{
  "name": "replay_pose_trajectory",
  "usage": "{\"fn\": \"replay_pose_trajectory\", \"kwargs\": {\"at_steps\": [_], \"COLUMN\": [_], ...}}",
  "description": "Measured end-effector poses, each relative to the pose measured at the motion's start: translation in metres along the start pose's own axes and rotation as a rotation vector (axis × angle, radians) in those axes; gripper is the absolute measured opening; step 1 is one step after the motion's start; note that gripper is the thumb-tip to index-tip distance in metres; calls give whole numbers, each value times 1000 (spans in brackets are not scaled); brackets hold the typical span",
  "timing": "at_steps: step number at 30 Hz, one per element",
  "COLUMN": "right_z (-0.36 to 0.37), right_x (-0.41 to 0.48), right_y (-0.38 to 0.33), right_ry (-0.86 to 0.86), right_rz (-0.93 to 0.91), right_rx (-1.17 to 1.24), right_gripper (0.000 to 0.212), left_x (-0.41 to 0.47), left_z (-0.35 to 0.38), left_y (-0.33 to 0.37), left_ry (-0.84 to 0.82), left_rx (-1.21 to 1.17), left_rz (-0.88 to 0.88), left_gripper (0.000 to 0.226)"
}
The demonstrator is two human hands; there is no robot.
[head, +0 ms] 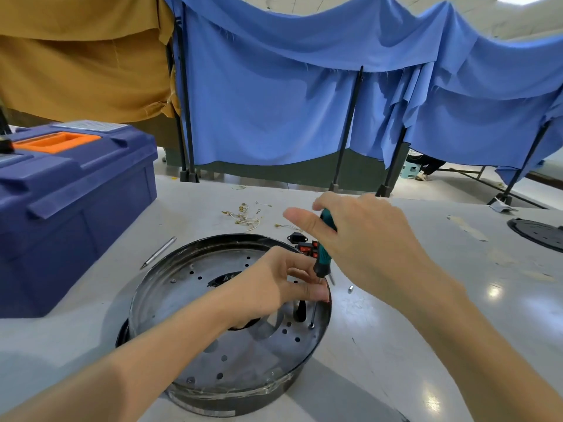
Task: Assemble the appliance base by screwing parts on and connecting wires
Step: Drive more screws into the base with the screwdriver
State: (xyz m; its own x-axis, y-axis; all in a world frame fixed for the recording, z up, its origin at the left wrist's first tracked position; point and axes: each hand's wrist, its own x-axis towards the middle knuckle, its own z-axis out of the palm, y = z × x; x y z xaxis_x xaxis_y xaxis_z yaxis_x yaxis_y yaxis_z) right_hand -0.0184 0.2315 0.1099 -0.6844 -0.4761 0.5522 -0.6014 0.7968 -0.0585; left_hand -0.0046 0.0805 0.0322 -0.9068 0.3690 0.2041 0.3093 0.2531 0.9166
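A round metal appliance base (189,300) with a black rim and several holes lies on the grey table. My right hand (371,248) grips the teal and black handle of a screwdriver (323,254), which stands nearly upright over the base. Its thin shaft reaches down to a screw (311,325) near the base's right rim. My left hand (274,281) pinches the shaft just below the handle. A black part (300,312) stands in the base beside the shaft.
A blue toolbox (70,208) with an orange handle sits at the left. Loose wires with terminals (243,216), red rocker switches (306,248), a metal bit (160,252) and a small screw (350,289) lie behind and beside the base. Another black round part (536,234) lies far right.
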Motion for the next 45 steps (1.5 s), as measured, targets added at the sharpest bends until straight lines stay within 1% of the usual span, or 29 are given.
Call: {"fn": "replay_pose_trajectory", "kwargs": {"at_steps": [2,4,5,6,8,9,10,11,13,14,16,17,18,19,20,22,23,24,25,26,28,29,30,32,35,38,42,44,45], "right_z": [-5,-5,-3,-1,3,7,11,15,21,23,26,27,28,28,26,18,14,12,12,11,11,10,9,8,12,21,42,44,42], "right_x": [7,21,27,32,37,37,38,40,37,34,24,19,15,13,15,23,27,30,30,28,21,18,15,9,0,-7,-17,-19,-17], "right_y": [6,15,17,16,6,0,-4,-7,-12,-15,-23,-27,-29,-28,-26,-10,1,14,27,39,59,65,69,66,43,22,-1,-4,-1], "right_ry": [-110,-92,-117,-202,-426,-470,-456,-389,-115,52,394,510,564,539,421,-11,-215,-363,-462,-537,-663,-674,-643,-506,-208,109,569,657,624], "right_rz": [-19,-16,3,23,56,80,122,186,302,333,364,368,371,369,356,257,173,83,-10,-93,-224,-245,-245,-210,-137,-3,113,136,133], "right_rx": [450,909,1106,1281,1508,1586,1656,1692,1621,1541,1277,1145,1084,1118,1222,1452,1513,1538,1529,1501,1448,1425,1397,1330,1169,938,470,378,390], "right_gripper": [67,55,55,58,61,62,64,66,66,66,70,73,74,74,72,62,53,41,32,30,37,40,41,40,26,12,26,35,40], "left_x": [1,2,3,3,4,4,3,3,1,1,1,2,2,2,2,1,0,1,1,1,1,2,2,1,1,0,-1,-1,-1], "left_z": [0,-1,-1,-1,-2,-2,-3,-4,-4,-3,-2,-1,1,2,2,0,0,-1,0,0,0,0,0,-1,-1,0,2,3,3], "left_y": [-1,-2,-2,-3,-4,-5,-6,-7,-7,-6,-5,-3,-2,-2,-3,-3,-2,-3,-4,-4,-4,-5,-5,-4,1,4,3,4,5], "left_ry": [-3,-11,-15,-18,-13,-7,-2,5,4,6,6,4,-4,-8,-5,8,11,13,2,-6,-7,-10,-10,-19,-15,-12,-17,-29,-39], "left_rx": [-3,22,40,57,59,42,37,30,10,-13,-43,-25,-7,3,-2,-28,-25,-17,-7,-2,7,10,14,-9,-102,-204,-249,-228,-214], "left_rz": [-15,-38,-42,-46,-49,-55,-54,-45,-36,-33,-18,-7,4,4,1,-24,-37,-36,-38,-40,-51,-63,-71,-76,-36,-17,-24,-38,-37], "left_gripper": [9,13,15,17,16,13,11,9,2,8,23,26,27,26,23,7,4,7,4,3,10,8,7,4,17,10,24,29,31]}}
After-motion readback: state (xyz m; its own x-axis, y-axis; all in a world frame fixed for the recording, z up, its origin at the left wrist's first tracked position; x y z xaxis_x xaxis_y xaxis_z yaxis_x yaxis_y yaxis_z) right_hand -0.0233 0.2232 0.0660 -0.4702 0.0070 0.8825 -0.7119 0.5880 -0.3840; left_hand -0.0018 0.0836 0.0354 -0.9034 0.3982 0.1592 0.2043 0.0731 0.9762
